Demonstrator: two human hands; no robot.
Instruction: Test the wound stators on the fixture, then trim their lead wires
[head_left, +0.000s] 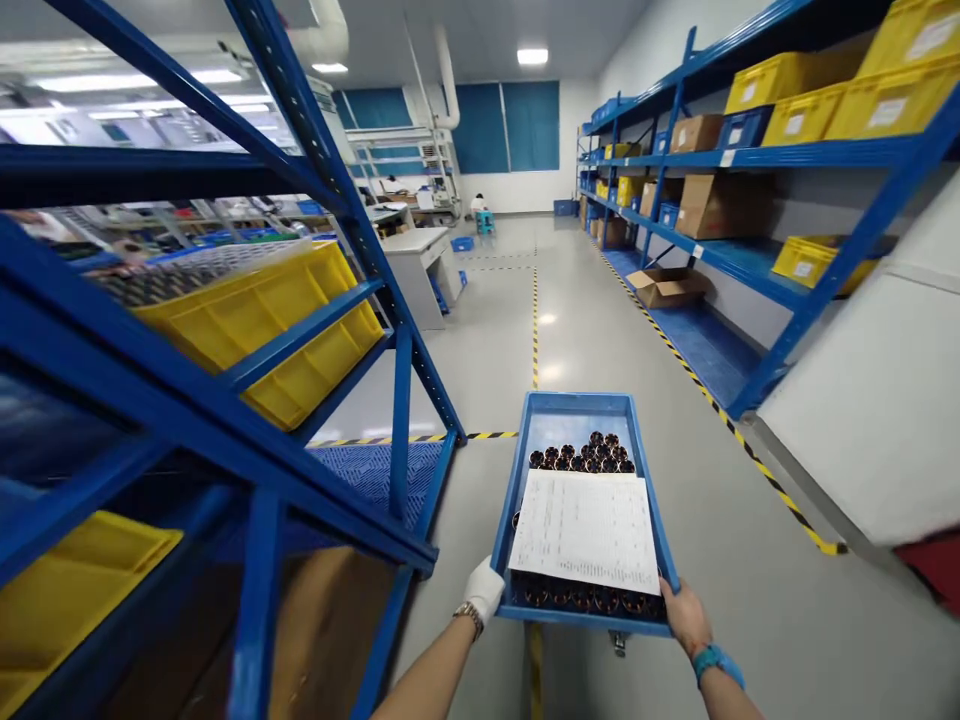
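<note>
A shallow blue plastic tray point(577, 402) is held out in front of me. My left hand point(484, 590), in a white glove, grips its near left corner. At the near right corner my bare right hand point(685, 615) is closed on the rim, a blue band around the wrist. Many small round dark parts with copper-coloured insides point(596, 455) stand packed in the tray. Over their middle lies a white printed sheet point(585, 530), which hides the parts below it. Beneath the tray's near edge shows a small metal piece point(619, 643), its kind unclear.
Close on my left stands a blue metal rack point(405, 420) with a yellow crate point(300, 330). Blue shelves point(750, 250) with boxes and crates line the right wall. Yellow-black tape point(535, 330) marks the floor ahead. A white desk point(420, 260) and a seated person point(478, 204) are farther off.
</note>
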